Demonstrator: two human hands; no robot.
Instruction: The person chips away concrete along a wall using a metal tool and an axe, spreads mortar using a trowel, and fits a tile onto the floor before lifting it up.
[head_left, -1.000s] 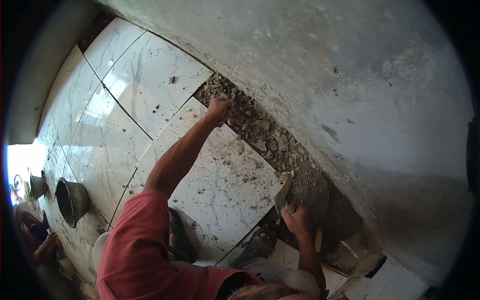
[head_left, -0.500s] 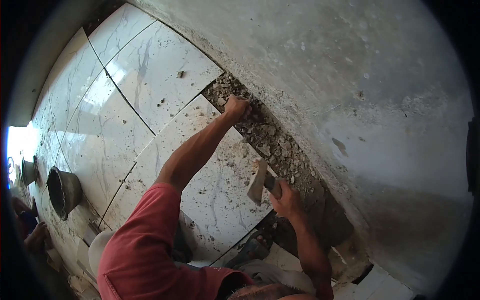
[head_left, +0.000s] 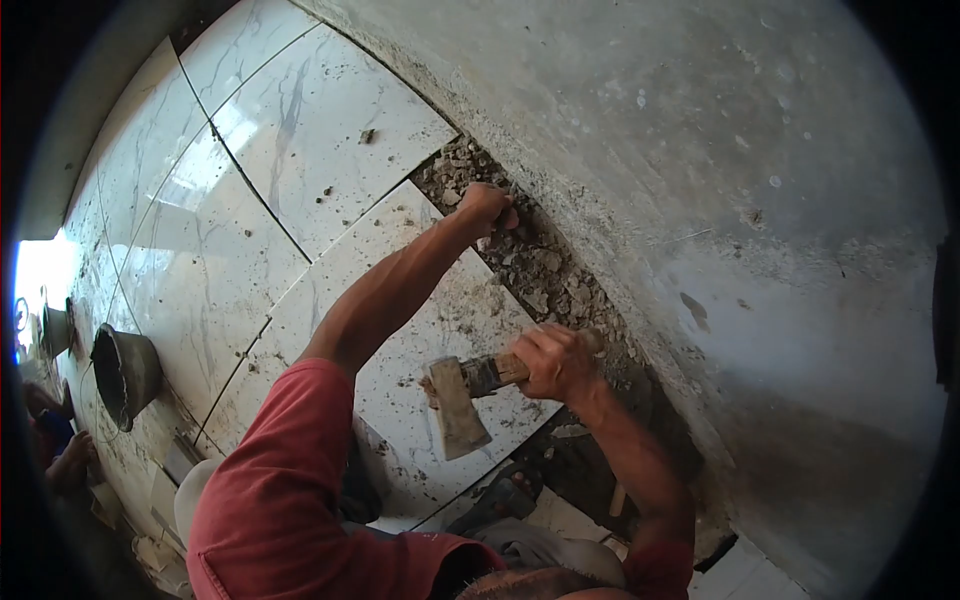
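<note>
My right hand (head_left: pixel 556 362) is wrapped round the wooden handle of a hatchet (head_left: pixel 458 412). The hatchet's worn metal head points left, above a dusty marble-patterned tile (head_left: pixel 440 330). My left hand (head_left: pixel 488 206) is closed low over the strip of broken mortar rubble (head_left: pixel 545 268) between the tiles and the wall. Whatever those fingers hold, if anything, is hidden.
A grey plaster wall (head_left: pixel 680 170) rises along the right of the rubble. Dark buckets (head_left: pixel 128 378) stand at the left, near another person's hand (head_left: pixel 75 455). Loose crumbs lie scattered on the tiles, and a sandalled foot (head_left: pixel 510 492) is below.
My right hand has moved up and slightly left, swinging the hatchet head left and down over the tile. The left hand stays closed at the rubble, with little shift.
</note>
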